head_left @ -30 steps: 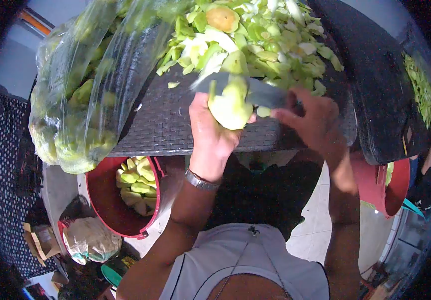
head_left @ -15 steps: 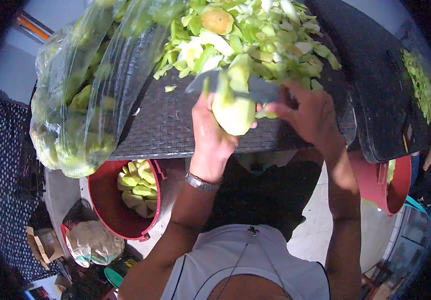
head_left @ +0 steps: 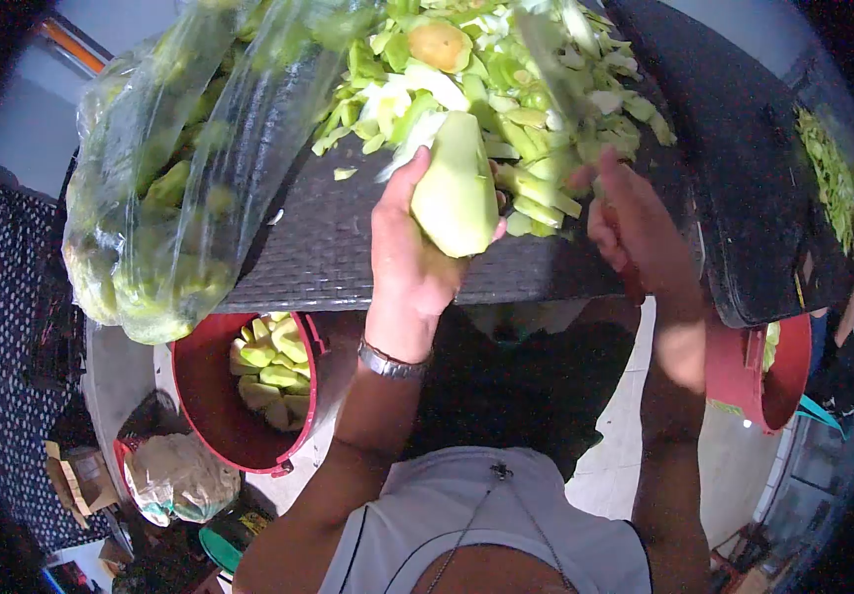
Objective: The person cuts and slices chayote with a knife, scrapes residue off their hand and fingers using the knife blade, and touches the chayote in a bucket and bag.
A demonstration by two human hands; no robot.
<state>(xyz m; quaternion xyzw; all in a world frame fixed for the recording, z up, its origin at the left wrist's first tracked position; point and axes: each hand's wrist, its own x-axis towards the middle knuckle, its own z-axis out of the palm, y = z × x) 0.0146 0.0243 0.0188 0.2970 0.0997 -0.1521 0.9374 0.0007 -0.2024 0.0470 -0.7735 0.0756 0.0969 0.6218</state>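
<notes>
A peeled, pale green mango (head_left: 454,188) rests in my left hand (head_left: 405,247), fingers curled around its underside and thumb along its left side. It is above the near edge of the dark woven table (head_left: 318,252). To its right, my right hand (head_left: 640,223) is closed on a knife (head_left: 552,74), whose blade points up and away, smeared by motion. The blade is apart from the mango and passes over a heap of green peelings (head_left: 521,109). A piece with an orange-yellow face (head_left: 440,47) lies among the peelings.
A clear plastic bag (head_left: 164,228) full of green fruit sits at the table's left. Below it, a red bucket (head_left: 181,396) holds peeled fruit. Another red bucket (head_left: 788,371) stands right, beside a black surface (head_left: 744,188) bearing more peelings (head_left: 833,178).
The knife has left the mango, and my right hand has swung lower with the blade now pointing up. The mango's top now shows bare, tilted slightly; my left hand has barely shifted.
</notes>
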